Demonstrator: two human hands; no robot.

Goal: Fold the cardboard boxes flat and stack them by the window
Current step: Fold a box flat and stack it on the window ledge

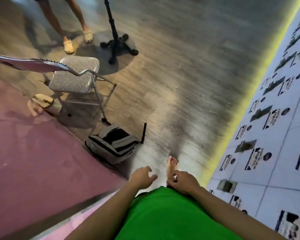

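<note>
Head view — walking, no box in sight.
Left hand (142, 175) and right hand (184, 181) hang loose, fingers (151, 178) holding nothing — free to grab.

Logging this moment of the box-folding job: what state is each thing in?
Left hand: open, fingers spread, empty.
Right hand: loosely curled, empty.
Checked folding metal chair: unfolded, upright, unoccupied.
Grey-and-black backpack: lying on the floor, top unzipped.
Black wheeled stand: upright.
Cardboard boxes: none in view.
</note>
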